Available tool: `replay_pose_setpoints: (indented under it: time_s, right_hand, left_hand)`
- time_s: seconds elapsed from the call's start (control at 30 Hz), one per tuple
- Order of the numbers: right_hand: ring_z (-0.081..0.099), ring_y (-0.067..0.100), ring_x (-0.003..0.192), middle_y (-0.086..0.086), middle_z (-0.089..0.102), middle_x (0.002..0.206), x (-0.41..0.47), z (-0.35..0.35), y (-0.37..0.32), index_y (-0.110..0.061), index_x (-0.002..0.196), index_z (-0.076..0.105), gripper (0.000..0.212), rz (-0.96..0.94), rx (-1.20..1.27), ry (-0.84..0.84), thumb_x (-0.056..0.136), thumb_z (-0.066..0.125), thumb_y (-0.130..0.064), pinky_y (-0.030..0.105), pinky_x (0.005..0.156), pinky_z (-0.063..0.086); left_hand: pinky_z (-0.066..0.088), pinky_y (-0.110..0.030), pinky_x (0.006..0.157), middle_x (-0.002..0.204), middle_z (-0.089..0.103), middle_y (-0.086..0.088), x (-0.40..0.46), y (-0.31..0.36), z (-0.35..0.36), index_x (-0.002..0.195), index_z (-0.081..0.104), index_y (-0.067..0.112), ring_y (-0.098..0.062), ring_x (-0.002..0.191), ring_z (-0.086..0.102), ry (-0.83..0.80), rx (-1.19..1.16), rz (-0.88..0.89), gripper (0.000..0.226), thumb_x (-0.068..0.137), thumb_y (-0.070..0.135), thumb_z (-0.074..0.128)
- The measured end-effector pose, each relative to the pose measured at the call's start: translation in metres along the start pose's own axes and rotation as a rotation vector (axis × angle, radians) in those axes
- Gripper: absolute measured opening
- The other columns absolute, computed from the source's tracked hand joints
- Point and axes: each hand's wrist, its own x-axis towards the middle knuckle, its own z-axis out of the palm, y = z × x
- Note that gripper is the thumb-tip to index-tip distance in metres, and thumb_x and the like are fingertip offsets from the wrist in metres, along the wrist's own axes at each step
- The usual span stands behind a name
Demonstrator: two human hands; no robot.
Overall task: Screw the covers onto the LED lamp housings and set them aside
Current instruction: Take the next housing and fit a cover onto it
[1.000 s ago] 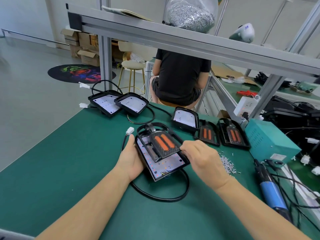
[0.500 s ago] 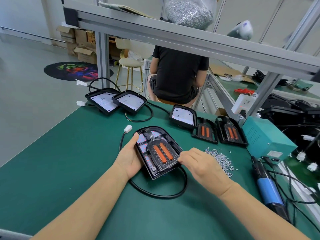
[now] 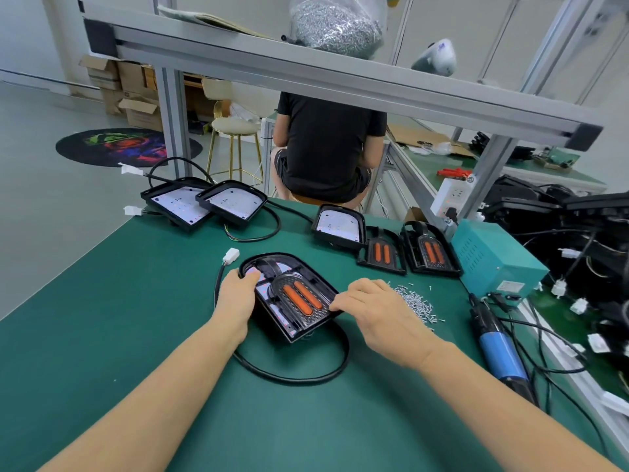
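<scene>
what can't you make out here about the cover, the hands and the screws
All in the head view:
- Whether the cover is fully seated on the housing: the left hand and right hand hide both side edges.
- Whether any screws are already in: the holes are too small to read.
- Right fingertips' contact: curled over the cover's edge, hidden.
- Screwdriver tip: too dark and small.
- Loose screws: too small to count.

A black arch-topped cover with two orange strips lies seated on an LED lamp housing mid-counter, its black cable looping in front. Two more covers lie flat farther back, beside an open housing showing its white board; two other open housings overlap at the far left edge.
</scene>
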Motion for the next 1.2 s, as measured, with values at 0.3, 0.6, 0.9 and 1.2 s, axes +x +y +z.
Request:
replay_pose_setpoints:
  time_s: [0.3,0.6,0.9,1.2]
  right_hand:
    - [0.048,0.019,0.121,0.001,0.053,0.132,-0.055,-0.028,0.023,-0.016,0.133,0.056,0.041,0.681,0.219,0.158,0.094,0.056,-0.005,0.020,0.093,0.031]
    - [0.038,0.026,0.126,0.007,0.041,0.137,-0.119,-0.033,0.055,-0.011,0.137,0.044,0.046,1.099,-0.231,-0.271,0.097,0.051,-0.034,0.033,0.103,0.037]
    - [0.042,0.027,0.123,0.008,0.041,0.137,-0.124,-0.026,0.057,-0.014,0.139,0.036,0.049,1.168,-0.212,-0.310,0.096,0.051,-0.034,0.033,0.094,0.042]
    - [0.054,0.027,0.111,0.010,0.048,0.125,-0.138,-0.017,0.064,-0.009,0.128,0.045,0.056,1.425,-0.030,-0.299,0.092,0.054,-0.050,0.034,0.081,0.044]
  left_hand:
    - [0.031,-0.046,0.101,0.131,0.048,-0.017,-0.002,-0.006,-0.020,0.134,0.045,0.008,-0.037,0.122,0.036,0.136,0.992,0.248,0.048,0.086,0.007,0.049]
    - [0.025,-0.043,0.101,0.133,0.049,-0.012,-0.031,0.016,0.010,0.127,0.053,0.007,-0.032,0.123,0.036,0.192,0.960,0.691,0.047,0.081,-0.002,0.056]
    - [0.041,-0.031,0.086,0.101,0.061,-0.002,-0.086,-0.011,0.119,0.106,0.064,0.012,-0.020,0.094,0.057,-0.433,0.887,0.799,0.021,0.092,0.009,0.048]
    - [0.043,-0.039,0.088,0.120,0.048,-0.011,-0.066,-0.042,0.138,0.114,0.054,0.007,-0.028,0.112,0.048,-0.215,1.183,0.466,0.023,0.097,0.019,0.045]
